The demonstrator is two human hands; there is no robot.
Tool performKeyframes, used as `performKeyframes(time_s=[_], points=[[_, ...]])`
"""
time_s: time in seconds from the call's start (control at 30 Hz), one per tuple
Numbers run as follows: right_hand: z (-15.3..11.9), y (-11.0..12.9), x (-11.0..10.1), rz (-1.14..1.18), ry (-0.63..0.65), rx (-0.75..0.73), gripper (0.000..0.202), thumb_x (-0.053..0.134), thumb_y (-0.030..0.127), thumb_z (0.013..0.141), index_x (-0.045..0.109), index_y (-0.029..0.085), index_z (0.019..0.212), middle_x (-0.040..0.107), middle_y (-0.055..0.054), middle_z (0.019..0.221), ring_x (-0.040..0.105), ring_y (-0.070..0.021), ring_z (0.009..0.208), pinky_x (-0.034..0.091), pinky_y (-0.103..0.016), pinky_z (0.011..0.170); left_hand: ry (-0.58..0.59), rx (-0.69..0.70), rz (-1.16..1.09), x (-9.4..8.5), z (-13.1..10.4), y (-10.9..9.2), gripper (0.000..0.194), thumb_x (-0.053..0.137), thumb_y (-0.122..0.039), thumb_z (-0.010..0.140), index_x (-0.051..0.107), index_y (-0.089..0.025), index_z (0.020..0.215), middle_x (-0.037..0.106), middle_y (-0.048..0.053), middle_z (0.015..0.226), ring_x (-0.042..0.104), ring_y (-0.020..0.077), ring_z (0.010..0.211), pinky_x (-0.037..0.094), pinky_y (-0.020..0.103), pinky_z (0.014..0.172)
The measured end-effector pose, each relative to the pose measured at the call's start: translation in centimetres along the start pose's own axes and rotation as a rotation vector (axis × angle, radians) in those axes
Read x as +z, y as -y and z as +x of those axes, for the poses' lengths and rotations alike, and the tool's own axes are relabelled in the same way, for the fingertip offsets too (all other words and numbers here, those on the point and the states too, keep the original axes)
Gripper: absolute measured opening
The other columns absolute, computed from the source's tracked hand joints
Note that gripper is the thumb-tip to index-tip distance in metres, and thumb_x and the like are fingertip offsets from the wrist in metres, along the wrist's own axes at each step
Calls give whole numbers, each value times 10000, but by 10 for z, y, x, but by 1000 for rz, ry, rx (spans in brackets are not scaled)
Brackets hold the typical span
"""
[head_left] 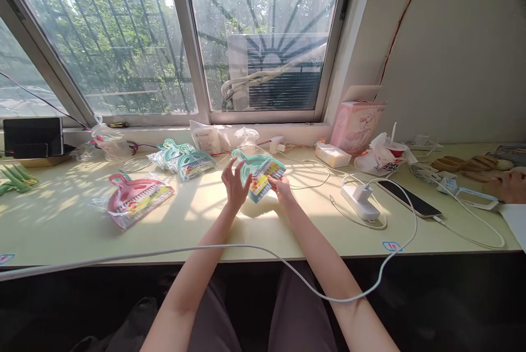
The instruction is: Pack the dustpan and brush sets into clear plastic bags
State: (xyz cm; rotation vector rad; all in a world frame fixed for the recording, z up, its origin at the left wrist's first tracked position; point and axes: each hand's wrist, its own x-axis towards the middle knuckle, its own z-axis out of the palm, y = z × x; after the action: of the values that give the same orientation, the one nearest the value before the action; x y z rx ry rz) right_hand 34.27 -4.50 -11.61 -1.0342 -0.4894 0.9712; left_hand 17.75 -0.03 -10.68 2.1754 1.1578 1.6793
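A small mint-green dustpan and brush set (258, 174) in clear wrapping, with a yellow label, is tilted just over the table in front of me. My right hand (281, 186) grips its lower right edge, thumb on the label. At its left side, my left hand (235, 185) has thumb and fingers spread, fingertips close against the green rim; whether they touch is unclear. To the left lies a wrapped pink dustpan set (139, 198), a bit of green showing behind it. More wrapped green dustpan sets (183, 159) are piled farther back.
A white cable (263, 249) crosses over my forearms. On the right are a power strip (360, 203), a phone (410, 198), a pink box (357, 126) and a white bag (384, 155). Another person's hand (507, 186) rests at the far right. A tablet (33, 137) stands far left.
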Motion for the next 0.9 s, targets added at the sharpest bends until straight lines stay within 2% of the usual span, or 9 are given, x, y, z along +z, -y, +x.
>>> performKeyframes(time_s=[0.07,0.1,0.17,0.23,0.33,0.43,0.63,0.83,0.9], points=[[-1,-3,1,6,22,-36,209,805,137,715,690,221,868,796,-37,901,784,-253,1002,655,-389,932,-237,-257,-71,-3,6,1,654,628,-511,996,449,-233,1560,318,195,1715,265,351,1621,282,565,1291],[-2,-4,2,13,32,-53,205,806,155,721,690,225,876,799,-38,926,782,-254,1016,655,-386,929,-281,-401,-165,-5,11,3,703,580,-547,1014,365,-235,1607,265,193,1741,232,338,1640,294,562,1290],[-2,-7,4,35,36,-72,212,807,174,714,688,226,881,802,-43,959,778,-259,1037,657,-386,917,-152,-654,-465,-8,19,9,719,461,-634,1039,316,-242,1623,318,196,1722,322,337,1615,393,550,1239],[-3,-8,5,60,20,-85,233,813,188,697,684,224,888,802,-46,975,775,-262,1045,659,-384,900,138,-765,-796,-7,22,14,759,439,-735,1003,416,-222,1563,493,209,1614,495,366,1509,496,541,1154],[-3,-9,6,74,4,-114,273,835,240,685,676,225,907,801,-43,973,777,-254,1037,660,-365,888,426,-673,-1057,3,15,12,820,769,-741,791,604,-175,1362,696,203,1385,628,420,1354,531,549,1110],[-3,-8,5,83,-31,-137,278,830,280,703,666,230,922,802,-40,968,778,-240,1034,657,-329,886,463,-590,-1101,16,4,2,776,982,-532,607,670,-154,1207,768,185,1248,654,447,1296,503,552,1134],[2,-11,2,153,-96,-108,292,813,243,722,648,242,963,798,-44,1043,772,-233,1085,656,-322,914,546,-648,-1051,21,-3,-1,772,1006,-407,595,649,-181,1241,749,197,1297,659,443,1279,533,579,1068],[11,-12,-5,129,-155,-98,225,764,260,775,641,256,964,790,-51,1018,766,-245,1131,665,-351,958,894,-630,-981,13,-9,-2,857,1021,-405,616,629,-245,1361,684,207,1439,705,445,1221,574,547,947],[13,-11,-7,117,-162,-97,192,740,257,785,630,264,942,784,-38,987,768,-237,1129,659,-348,977,959,-626,-1001,13,-9,-4,848,1000,-498,639,652,-265,1376,643,196,1507,689,450,1262,576,495,926]])
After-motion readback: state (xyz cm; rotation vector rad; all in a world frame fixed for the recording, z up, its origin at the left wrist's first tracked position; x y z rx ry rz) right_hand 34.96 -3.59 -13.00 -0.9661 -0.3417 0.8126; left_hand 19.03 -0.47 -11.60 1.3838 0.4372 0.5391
